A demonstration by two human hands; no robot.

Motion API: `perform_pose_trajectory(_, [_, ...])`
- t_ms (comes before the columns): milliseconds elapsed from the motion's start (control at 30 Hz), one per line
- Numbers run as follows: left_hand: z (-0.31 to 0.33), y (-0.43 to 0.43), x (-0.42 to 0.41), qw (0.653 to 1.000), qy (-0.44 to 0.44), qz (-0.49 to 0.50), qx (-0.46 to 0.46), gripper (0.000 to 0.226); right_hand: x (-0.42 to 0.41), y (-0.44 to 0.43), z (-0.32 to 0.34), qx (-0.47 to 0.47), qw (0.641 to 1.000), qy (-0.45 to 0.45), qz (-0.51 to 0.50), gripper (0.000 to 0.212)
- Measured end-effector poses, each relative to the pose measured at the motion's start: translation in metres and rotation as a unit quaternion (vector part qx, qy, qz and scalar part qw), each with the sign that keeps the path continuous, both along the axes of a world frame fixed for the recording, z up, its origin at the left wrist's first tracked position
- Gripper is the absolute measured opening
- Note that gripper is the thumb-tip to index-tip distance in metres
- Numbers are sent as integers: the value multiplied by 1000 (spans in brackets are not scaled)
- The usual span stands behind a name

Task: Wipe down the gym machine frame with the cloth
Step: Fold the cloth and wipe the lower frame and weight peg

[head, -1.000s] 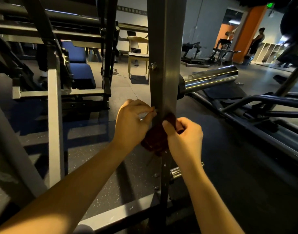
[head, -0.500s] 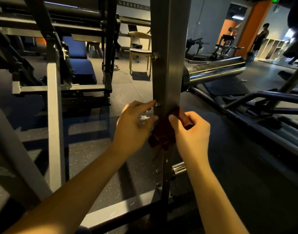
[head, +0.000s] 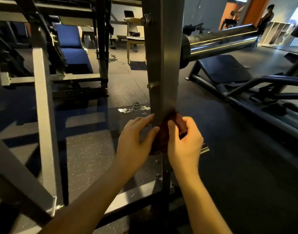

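The gym machine frame shows as a grey steel upright post (head: 162,65) in the middle of the view, with bolts on its left edge. A dark red cloth (head: 161,132) is wrapped over the front of the post, low down. My right hand (head: 185,142) grips the cloth from the right, with the thumb across its front and the fingers curled round the bunched end. My left hand (head: 136,139) is at the post's left edge. Its fingers are stretched out against the metal and its thumb lies on the cloth.
A thick chrome weight sleeve (head: 221,41) juts right from the post, and a small chrome peg (head: 204,150) sticks out lower down. Another grey upright (head: 43,102) and a blue padded seat (head: 70,48) stand left. Black rails (head: 263,92) lie right. A wet patch (head: 133,108) marks the floor. A person (head: 266,16) stands far back.
Both hands and the cloth have slid down the post, from beside the lower bolt to well below it. My left fingers have straightened out of their curl. The view has tilted down.
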State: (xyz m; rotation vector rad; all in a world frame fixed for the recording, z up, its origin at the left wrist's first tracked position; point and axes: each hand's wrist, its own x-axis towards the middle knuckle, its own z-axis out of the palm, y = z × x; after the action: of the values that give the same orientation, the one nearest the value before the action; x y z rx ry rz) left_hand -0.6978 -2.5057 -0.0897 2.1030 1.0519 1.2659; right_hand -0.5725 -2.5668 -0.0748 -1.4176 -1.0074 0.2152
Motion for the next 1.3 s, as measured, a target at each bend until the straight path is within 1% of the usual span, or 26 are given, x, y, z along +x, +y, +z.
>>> perform_pose_trajectory(67, [-3, -2, 3, 1000, -5, 9, 7, 54, -1, -1, -41, -48, 998, 44, -18, 8])
perform_pose_trajectory(133, [-12, -2, 7, 1000, 4, 9, -3, 52, 2, -8, -85, -135, 983, 122, -21, 3])
perform_pose_trajectory(167, [-17, -4, 8, 1000, 8, 7, -13, 52, 3, -11, -98, -177, 974, 141, -29, 7])
perform_pose_trajectory(200, [-22, -4, 8, 1000, 9, 7, -23, 54, 6, -12, -103, -197, 970, 137, -38, 9])
perform_pose_trajectory(233, [-26, -4, 8, 999, 6, 8, -30, 57, 8, -11, -101, -192, 973, 122, -45, 8])
perform_pose_trajectory(267, [-28, -3, 8, 999, -2, 11, -35, 61, 10, -9, -93, -166, 980, 103, -47, 6])
perform_pose_trajectory(333, [-30, -1, 10, 999, -28, 11, -45, 66, 11, -4, -65, -77, 995, 51, -28, 7])
perform_pose_trajectory(400, [-32, -1, 12, 996, -66, 3, -59, 60, 8, 0, -42, -4, 1000, 5, -10, 12])
perform_pose_trajectory(433, [-33, 0, 13, 995, -82, 1, -65, 54, 6, 2, -40, 15, 1000, 1, -7, 13])
perform_pose_trajectory(467, [-34, 0, 15, 994, -89, 4, -68, 47, 5, 3, -45, 18, 1000, 15, -8, 13])
perform_pose_trajectory(533, [-36, 1, 18, 995, -80, 18, -59, 41, 4, 1, -72, -23, 998, 64, -19, 9])
perform_pose_trajectory(600, [-37, 4, 18, 996, -69, 27, -50, 45, 4, -4, -99, -85, 990, 104, -43, 4])
perform_pose_trajectory(633, [-37, 4, 18, 996, -68, 25, -48, 49, 4, -5, -102, -104, 987, 107, -56, 5])
perform_pose_trajectory(667, [-36, 3, 17, 996, -69, 20, -47, 52, 5, -4, -97, -104, 988, 98, -62, 6])
perform_pose_trajectory(700, [-36, 3, 17, 996, -72, 15, -49, 55, 4, -3, -85, -85, 991, 82, -56, 8])
perform_pose_trajectory(767, [-34, 0, 16, 993, -98, -2, -59, 57, 2, -1, -54, -21, 999, 38, -22, 11])
perform_pose_trajectory(833, [-32, 0, 17, 989, -130, -13, -72, 52, 1, 3, -44, 23, 1000, 12, -8, 12])
perform_pose_trajectory(900, [-31, 1, 18, 989, -129, -6, -70, 46, -1, 3, -58, 19, 999, 20, -27, 12])
perform_pose_trajectory(967, [-33, 1, 17, 991, -112, -8, -69, 52, -1, 1, -79, -19, 997, 58, -57, 12])
perform_pose_trajectory(1033, [-37, 1, 14, 994, -89, -10, -67, 59, 1, 1, -79, -56, 992, 77, -79, 11])
perform_pose_trajectory(1100, [-39, 1, 12, 994, -82, -18, -75, 59, 4, 2, -55, -28, 996, 48, -67, 14])
perform_pose_trajectory(1200, [-38, -3, 14, 987, -122, -37, -95, 56, 6, -2, -16, 21, 999, -27, -5, 19])
perform_pose_trajectory(1233, [-37, -4, 15, 986, -131, -40, -98, 56, 7, -3, -13, 19, 999, -40, 6, 20])
perform_pose_trajectory(1300, [-37, -7, 15, 988, -120, -36, -93, 56, 8, -3, -23, 7, 999, -31, 5, 18])
